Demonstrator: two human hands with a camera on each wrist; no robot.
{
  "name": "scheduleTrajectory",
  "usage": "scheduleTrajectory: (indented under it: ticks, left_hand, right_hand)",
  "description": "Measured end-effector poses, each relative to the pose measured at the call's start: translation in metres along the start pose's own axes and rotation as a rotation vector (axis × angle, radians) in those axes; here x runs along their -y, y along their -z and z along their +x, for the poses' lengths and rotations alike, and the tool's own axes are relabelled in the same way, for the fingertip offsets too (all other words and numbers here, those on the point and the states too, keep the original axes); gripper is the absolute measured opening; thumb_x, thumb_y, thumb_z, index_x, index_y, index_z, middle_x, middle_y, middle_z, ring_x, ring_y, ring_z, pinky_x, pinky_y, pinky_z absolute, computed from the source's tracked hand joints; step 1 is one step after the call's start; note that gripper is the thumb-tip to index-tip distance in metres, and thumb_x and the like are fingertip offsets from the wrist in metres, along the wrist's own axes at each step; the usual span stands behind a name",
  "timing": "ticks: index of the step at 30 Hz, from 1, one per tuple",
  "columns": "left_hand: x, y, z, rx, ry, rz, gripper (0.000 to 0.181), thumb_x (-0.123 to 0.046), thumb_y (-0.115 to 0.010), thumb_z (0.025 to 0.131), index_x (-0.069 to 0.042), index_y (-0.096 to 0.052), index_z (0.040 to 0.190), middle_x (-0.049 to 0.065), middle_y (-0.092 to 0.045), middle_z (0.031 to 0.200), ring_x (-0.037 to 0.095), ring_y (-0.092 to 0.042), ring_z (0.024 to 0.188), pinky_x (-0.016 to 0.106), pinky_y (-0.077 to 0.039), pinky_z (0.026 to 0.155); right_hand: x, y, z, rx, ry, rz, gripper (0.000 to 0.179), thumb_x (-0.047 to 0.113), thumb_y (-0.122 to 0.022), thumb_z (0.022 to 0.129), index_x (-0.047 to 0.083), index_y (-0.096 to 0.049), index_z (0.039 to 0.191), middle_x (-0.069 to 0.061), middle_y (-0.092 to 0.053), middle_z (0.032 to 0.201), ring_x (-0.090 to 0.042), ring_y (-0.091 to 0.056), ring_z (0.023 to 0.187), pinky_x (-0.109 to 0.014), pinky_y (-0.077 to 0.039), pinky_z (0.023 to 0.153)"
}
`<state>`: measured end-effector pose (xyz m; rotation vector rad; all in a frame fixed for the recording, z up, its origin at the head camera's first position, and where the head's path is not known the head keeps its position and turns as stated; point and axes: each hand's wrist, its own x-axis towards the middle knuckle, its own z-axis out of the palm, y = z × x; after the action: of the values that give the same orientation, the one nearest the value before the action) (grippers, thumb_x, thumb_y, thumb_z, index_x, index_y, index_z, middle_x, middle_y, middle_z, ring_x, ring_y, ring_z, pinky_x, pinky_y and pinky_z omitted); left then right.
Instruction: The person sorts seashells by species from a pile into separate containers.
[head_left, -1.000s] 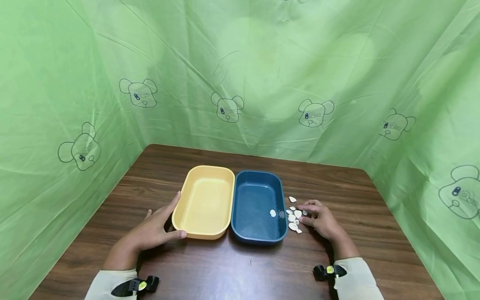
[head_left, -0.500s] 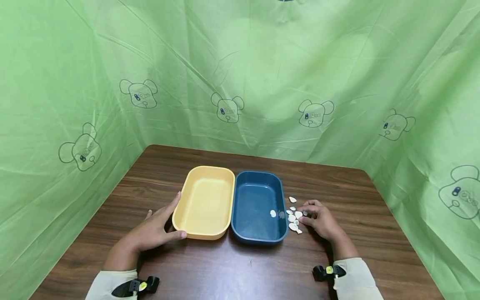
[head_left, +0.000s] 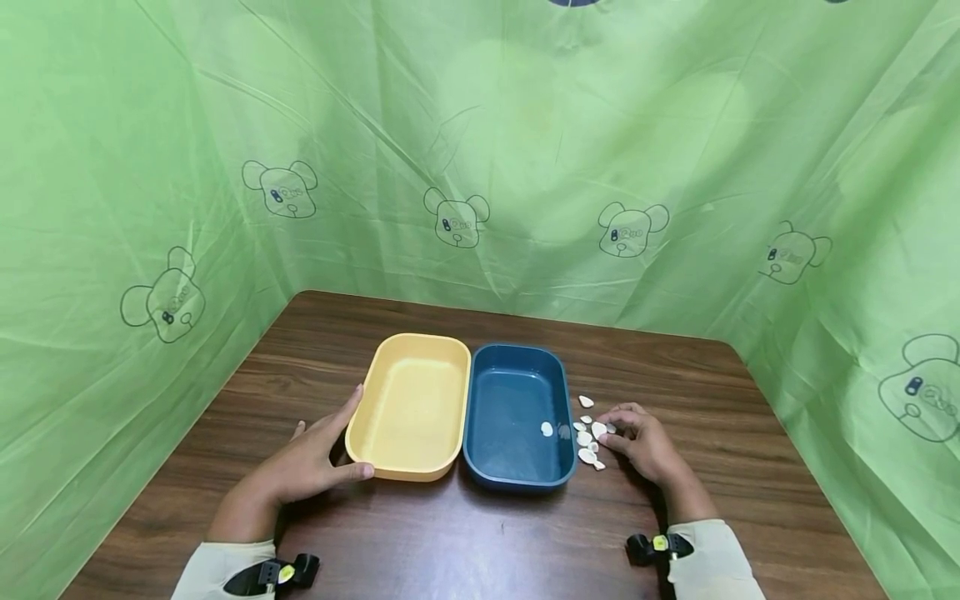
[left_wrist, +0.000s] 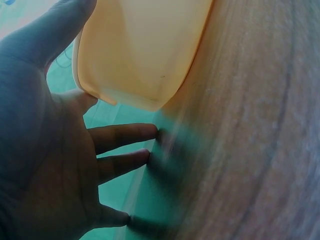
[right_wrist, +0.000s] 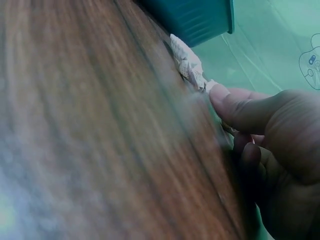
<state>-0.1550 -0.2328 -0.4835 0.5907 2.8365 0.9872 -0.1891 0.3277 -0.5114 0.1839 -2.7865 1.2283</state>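
Pinching a white piece (head_left: 598, 430) between thumb and fingers, the right hand (head_left: 643, 443) stays low over the table (head_left: 480, 537), among loose white pieces (head_left: 584, 438) just right of the blue tray (head_left: 513, 408). Since a second ago, that pinched bit has shifted only slightly toward the hand. The left hand (head_left: 311, 458) has not moved from the yellow tray (head_left: 408, 408): fingers spread, index at its left side, thumb on its near corner. One white disc (head_left: 547, 429) lies inside the blue tray, as before. Everything sits slightly lower in the head view, showing more of a dark blue mark (head_left: 573, 2) atop the green curtain (head_left: 540, 108).
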Motion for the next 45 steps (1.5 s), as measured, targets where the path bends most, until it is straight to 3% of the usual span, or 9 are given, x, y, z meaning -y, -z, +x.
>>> scheduleTrajectory:
  ticks: [10, 13, 22, 31, 38, 45]
  left_hand:
    - [-0.0015, 0.0009, 0.0001, -0.004, -0.002, -0.008, 0.121, -0.056, -0.085, 0.09, -0.018, -0.011, 0.178, 0.022, -0.032, 0.178, 0.059, -0.035, 0.159, 0.099, -0.01, 0.109]
    - [-0.002, 0.001, 0.0, 0.001, 0.002, -0.01, 0.121, -0.056, -0.084, 0.091, -0.019, -0.01, 0.178, 0.022, -0.031, 0.179, 0.058, -0.034, 0.159, 0.099, -0.01, 0.109]
    - [-0.0019, 0.0006, -0.0006, 0.004, 0.004, -0.008, 0.121, -0.056, -0.084, 0.091, -0.024, -0.006, 0.178, 0.022, -0.032, 0.178, 0.057, -0.034, 0.16, 0.098, -0.01, 0.11]
    - [-0.0012, 0.0011, -0.0005, -0.005, -0.003, 0.001, 0.121, -0.056, -0.084, 0.09, -0.022, -0.009, 0.178, 0.021, -0.031, 0.179, 0.058, -0.035, 0.159, 0.099, -0.012, 0.109]
    - [-0.0007, 0.0009, 0.0002, -0.01, -0.008, 0.003, 0.12, -0.056, -0.085, 0.09, -0.02, -0.011, 0.178, 0.021, -0.031, 0.179, 0.06, -0.035, 0.158, 0.099, -0.012, 0.108]
    - [-0.0017, 0.0008, 0.0007, -0.01, -0.015, 0.005, 0.12, -0.055, -0.085, 0.09, -0.019, -0.011, 0.178, 0.022, -0.031, 0.179, 0.061, -0.035, 0.157, 0.1, -0.012, 0.108]
  right_hand:
    - [0.0003, -0.0013, 0.0005, -0.033, -0.064, 0.028, 0.018, 0.011, -0.085, 0.095, 0.007, -0.083, 0.113, -0.018, -0.07, 0.125, -0.025, -0.063, 0.107, -0.022, -0.048, 0.078]
    - [-0.0004, -0.0013, -0.0003, -0.042, -0.07, 0.048, 0.019, 0.011, -0.084, 0.096, 0.006, -0.082, 0.114, -0.018, -0.07, 0.126, -0.018, -0.062, 0.103, -0.021, -0.05, 0.074]
    - [-0.0006, -0.005, -0.0036, -0.085, -0.084, 0.163, 0.022, 0.005, -0.081, 0.097, 0.001, -0.079, 0.119, -0.019, -0.063, 0.126, -0.005, -0.06, 0.068, -0.026, -0.053, 0.053]
    - [0.0007, -0.0061, -0.0045, -0.151, -0.092, 0.229, 0.024, 0.003, -0.079, 0.099, -0.001, -0.077, 0.123, -0.018, -0.061, 0.121, -0.007, -0.061, 0.065, -0.026, -0.052, 0.05]
    - [0.0069, -0.0055, -0.0057, -0.175, -0.11, 0.22, 0.027, 0.004, -0.077, 0.101, -0.001, -0.074, 0.127, -0.02, -0.061, 0.124, -0.01, -0.061, 0.064, -0.026, -0.052, 0.051]
    - [0.0043, -0.0056, -0.005, -0.226, -0.055, 0.269, 0.026, 0.001, -0.079, 0.098, -0.004, -0.074, 0.123, -0.018, -0.059, 0.12, -0.011, -0.06, 0.062, -0.026, -0.054, 0.052]
